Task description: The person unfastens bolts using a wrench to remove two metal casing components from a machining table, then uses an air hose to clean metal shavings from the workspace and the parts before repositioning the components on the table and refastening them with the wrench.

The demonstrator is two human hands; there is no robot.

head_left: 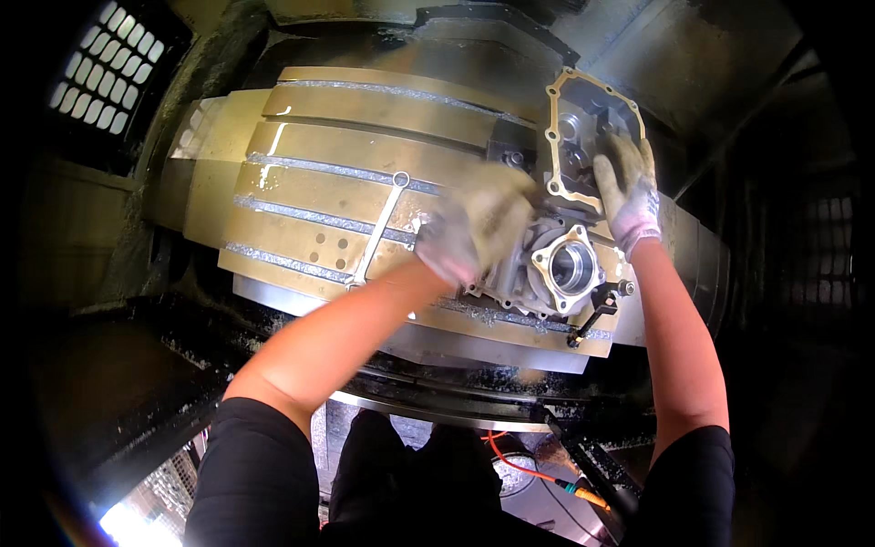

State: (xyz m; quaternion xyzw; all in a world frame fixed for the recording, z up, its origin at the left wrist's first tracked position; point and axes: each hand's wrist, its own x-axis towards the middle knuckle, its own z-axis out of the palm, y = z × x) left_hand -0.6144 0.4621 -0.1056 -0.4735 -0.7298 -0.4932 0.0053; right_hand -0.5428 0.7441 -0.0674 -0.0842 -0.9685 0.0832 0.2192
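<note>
We rest our right hand (pixel 631 196), fingers apart, on the metal casing (pixel 553 146) but cannot tell whether our blurred left hand (pixel 478 223) grips anything.

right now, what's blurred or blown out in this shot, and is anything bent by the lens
Head view: left hand smeared, likely by motion, right hand clearer; head view, lower left: bright patch washed out to white; head view, middle: edges of table curving, probably fisheye.
</note>
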